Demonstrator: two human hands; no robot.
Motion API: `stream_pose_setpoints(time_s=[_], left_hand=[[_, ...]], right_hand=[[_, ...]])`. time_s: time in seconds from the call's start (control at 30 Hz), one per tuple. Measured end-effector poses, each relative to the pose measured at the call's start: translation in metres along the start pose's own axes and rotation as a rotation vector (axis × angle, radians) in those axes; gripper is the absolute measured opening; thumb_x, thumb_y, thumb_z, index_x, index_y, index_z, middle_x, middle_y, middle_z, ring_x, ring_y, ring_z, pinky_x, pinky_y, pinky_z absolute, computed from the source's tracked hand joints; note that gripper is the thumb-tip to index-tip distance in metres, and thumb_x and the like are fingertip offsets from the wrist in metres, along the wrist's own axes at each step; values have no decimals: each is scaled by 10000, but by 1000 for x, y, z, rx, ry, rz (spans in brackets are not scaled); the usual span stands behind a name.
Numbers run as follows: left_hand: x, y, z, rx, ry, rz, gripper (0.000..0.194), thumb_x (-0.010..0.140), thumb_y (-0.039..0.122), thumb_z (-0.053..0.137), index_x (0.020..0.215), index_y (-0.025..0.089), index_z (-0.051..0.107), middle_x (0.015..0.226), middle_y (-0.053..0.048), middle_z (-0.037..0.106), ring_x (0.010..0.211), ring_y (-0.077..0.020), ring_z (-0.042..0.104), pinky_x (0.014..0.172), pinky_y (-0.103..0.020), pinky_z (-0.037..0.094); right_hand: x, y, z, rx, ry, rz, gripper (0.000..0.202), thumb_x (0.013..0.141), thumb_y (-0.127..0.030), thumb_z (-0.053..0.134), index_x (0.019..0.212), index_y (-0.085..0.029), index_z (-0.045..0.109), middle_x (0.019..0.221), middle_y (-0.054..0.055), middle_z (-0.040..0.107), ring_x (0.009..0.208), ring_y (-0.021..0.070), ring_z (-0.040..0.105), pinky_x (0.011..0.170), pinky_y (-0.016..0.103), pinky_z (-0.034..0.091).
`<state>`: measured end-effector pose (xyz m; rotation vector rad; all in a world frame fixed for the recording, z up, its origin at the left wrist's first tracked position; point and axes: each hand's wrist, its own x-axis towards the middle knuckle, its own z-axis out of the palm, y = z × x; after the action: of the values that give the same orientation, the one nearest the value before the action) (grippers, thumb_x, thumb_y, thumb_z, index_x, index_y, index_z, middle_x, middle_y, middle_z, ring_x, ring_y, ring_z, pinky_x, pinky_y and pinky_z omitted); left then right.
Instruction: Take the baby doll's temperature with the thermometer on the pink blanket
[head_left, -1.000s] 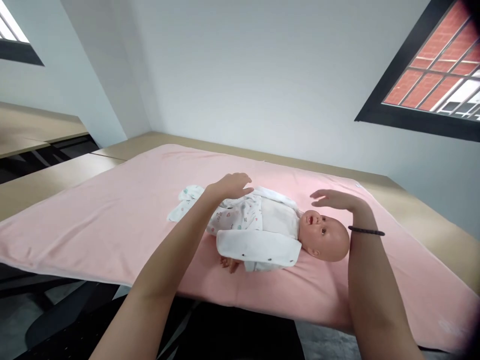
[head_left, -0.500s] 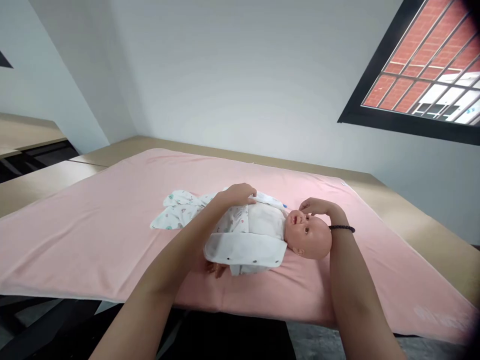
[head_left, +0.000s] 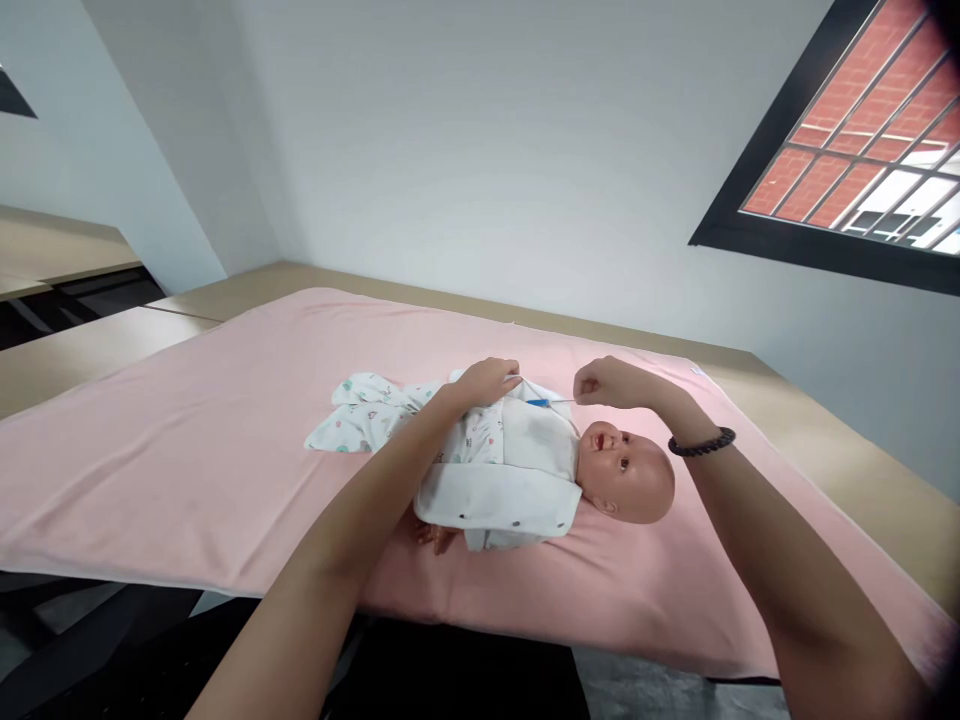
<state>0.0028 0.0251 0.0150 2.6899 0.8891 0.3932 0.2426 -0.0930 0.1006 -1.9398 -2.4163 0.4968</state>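
A baby doll (head_left: 634, 480) lies on its back, head to the right, in a white printed baby outfit (head_left: 375, 425). Its white top lies spread open over a white underlayer (head_left: 529, 438), one flap folded toward me. My left hand (head_left: 491, 382) rests over the doll's far side, fingers closed at the edge of the far flap. Above the doll's shoulder, my right hand (head_left: 611, 382) is closed at the end of a thin blue-and-white stick (head_left: 538, 403), perhaps a thermometer. Its blue part points left over the chest. A dark bead bracelet (head_left: 701, 443) circles my right wrist.
A pink blanket (head_left: 187, 450) covers most of the wooden table (head_left: 420, 290), its front edge close to me. Behind stands a pale wall (head_left: 450, 150) with a barred window (head_left: 847, 150) at upper right. Another table (head_left: 60, 240) is at far left.
My right hand has risen from beside the doll's head and come left above its shoulder. The blue part of the stick now lies farther left. My left hand stays at the flap.
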Motion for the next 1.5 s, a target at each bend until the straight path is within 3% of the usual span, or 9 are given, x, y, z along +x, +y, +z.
stream_pose_setpoints(time_s=[0.2,0.47,0.73,0.93,1.1,1.27,1.37,1.5], left_hand=[[-1,0,2,-33,29,47,324,987,407,404,1013,195,648,1113,-92,721,1012,-257,641,845,-359,478],[0,-3,7,-94,75,14,305,975,384,412,982,192,648,1094,-81,717,989,-242,641,808,-337,474],[2,-11,11,-172,108,57,285,956,394,446,946,199,654,1029,-63,723,947,-235,637,822,-352,479],[2,-18,11,-199,94,-13,299,953,443,468,1004,221,662,1144,-46,731,1037,-236,650,938,-355,491],[1,-34,14,-189,4,-163,521,998,613,322,1284,277,600,1340,-44,676,1232,-274,598,1066,-416,442],[0,-40,16,-174,-56,-130,582,1021,618,201,1199,272,633,1320,-42,681,1176,-248,619,1054,-391,453],[3,-40,17,-153,-86,-82,550,1035,570,194,1185,281,637,1329,-27,672,1188,-227,608,1071,-360,438],[5,-38,18,-87,-156,-22,481,1048,473,223,1210,258,622,1326,-41,666,1186,-231,592,1075,-366,427]], right_hand=[[35,-6,17,14,-25,-13,60,691,-222,648,726,-182,676,774,28,691,716,164,581,646,270,428],[35,14,5,202,-35,17,198,737,-297,648,853,-163,735,827,45,748,809,186,701,700,244,542],[75,-6,43,142,-54,25,117,695,-161,668,775,-170,754,685,1,722,702,172,699,699,236,517],[71,5,37,100,-136,-9,264,708,-121,690,927,-195,816,922,8,789,885,186,724,799,230,520],[63,15,26,39,-181,26,284,783,-113,681,1032,-178,802,989,25,785,911,181,721,783,226,540],[66,5,34,-100,-208,89,141,908,-230,733,1013,-136,721,1018,45,733,902,169,694,810,311,584],[69,-5,39,-200,-212,129,205,971,-331,697,1000,-128,689,1028,48,699,946,181,676,871,370,583],[72,-11,33,-243,-245,122,216,968,-346,697,984,-131,697,1010,38,702,936,185,674,871,365,575]])
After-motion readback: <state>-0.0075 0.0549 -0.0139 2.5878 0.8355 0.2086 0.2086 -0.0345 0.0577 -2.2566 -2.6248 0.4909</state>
